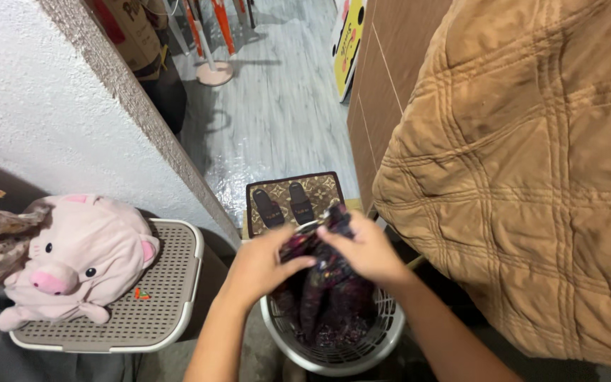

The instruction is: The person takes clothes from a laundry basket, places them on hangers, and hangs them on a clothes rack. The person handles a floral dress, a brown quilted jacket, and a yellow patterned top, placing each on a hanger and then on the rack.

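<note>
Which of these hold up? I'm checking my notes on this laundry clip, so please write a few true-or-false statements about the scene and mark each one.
1. Both hands grip the dark patterned garment. True: the left hand and the right hand hold it.
2. The garment hangs over a round grey laundry basket. True.
3. The pink pig plush sits inside the basket. False: it rests on a perforated lid to the left.
4. The slippers are on the person's feet. False: they lie empty on a patterned mat.
5. A tan quilted blanket fills the right side. True.
</note>
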